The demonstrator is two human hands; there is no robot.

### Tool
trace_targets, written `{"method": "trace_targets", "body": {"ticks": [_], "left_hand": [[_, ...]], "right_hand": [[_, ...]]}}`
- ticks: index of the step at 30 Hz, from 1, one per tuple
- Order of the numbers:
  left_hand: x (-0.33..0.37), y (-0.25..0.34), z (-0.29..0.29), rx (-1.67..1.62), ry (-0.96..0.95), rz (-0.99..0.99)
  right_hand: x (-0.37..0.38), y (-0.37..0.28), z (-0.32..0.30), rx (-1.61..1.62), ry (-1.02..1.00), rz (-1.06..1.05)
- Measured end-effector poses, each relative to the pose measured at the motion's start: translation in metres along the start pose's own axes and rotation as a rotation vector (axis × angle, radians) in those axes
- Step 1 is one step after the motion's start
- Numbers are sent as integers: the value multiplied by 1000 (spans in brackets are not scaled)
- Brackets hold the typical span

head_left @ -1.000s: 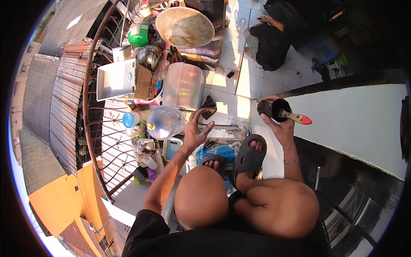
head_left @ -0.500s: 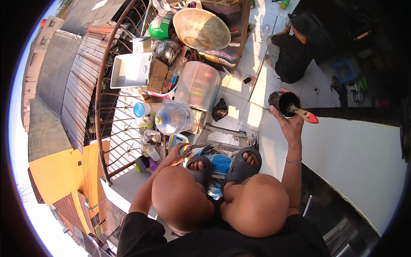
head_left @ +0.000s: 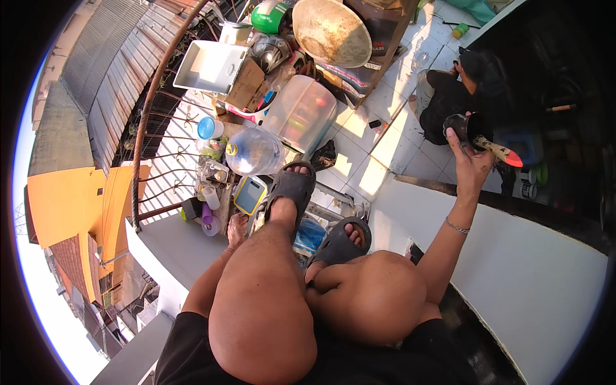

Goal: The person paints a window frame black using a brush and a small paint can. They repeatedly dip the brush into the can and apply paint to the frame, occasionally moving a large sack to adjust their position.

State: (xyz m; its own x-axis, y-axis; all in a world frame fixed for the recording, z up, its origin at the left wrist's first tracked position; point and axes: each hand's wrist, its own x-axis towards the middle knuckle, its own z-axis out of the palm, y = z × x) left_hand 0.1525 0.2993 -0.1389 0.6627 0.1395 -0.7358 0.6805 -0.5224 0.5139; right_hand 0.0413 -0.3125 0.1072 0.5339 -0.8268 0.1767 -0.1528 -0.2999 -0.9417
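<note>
High on the right, my right hand (head_left: 473, 168) is closed around a dark cup (head_left: 457, 126). A paintbrush (head_left: 497, 151) leans out of the cup, its pale, stained handle ending in a red tip. My left hand (head_left: 237, 232) rests with fingers stretched at the edge of the white ledge, near a purple cup (head_left: 206, 213) and a yellow-edged grey panel (head_left: 250, 195). My left sandal (head_left: 292, 192) is raised in front of me. The right sandal (head_left: 343, 242) is lower, by the blue covering (head_left: 310, 236) on the metal ladder (head_left: 337, 204).
Left of me runs a rusty railing (head_left: 144, 128) with roofs beyond. Ahead crowd a large clear bottle (head_left: 255, 151), a translucent bin (head_left: 300, 114), a white tray (head_left: 210, 67) and a stained basin (head_left: 332, 33). A person in black (head_left: 443, 106) crouches on the tiles. A white wall top (head_left: 513, 256) lies right.
My left leg has lifted and its sandal moved forward. The right hand has carried the cup and brush farther forward and right. My left hand has shifted left, beside the panel. The view has shifted too.
</note>
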Motion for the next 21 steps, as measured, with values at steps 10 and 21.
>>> {"method": "trace_targets", "body": {"ticks": [10, 21], "left_hand": [[-3, 25, 92, 855, 294, 898], [-2, 30, 91, 898, 62, 907]], "right_hand": [[-10, -29, -23, -93, 53, 69], [-9, -97, -21, -35, 158, 124]]}}
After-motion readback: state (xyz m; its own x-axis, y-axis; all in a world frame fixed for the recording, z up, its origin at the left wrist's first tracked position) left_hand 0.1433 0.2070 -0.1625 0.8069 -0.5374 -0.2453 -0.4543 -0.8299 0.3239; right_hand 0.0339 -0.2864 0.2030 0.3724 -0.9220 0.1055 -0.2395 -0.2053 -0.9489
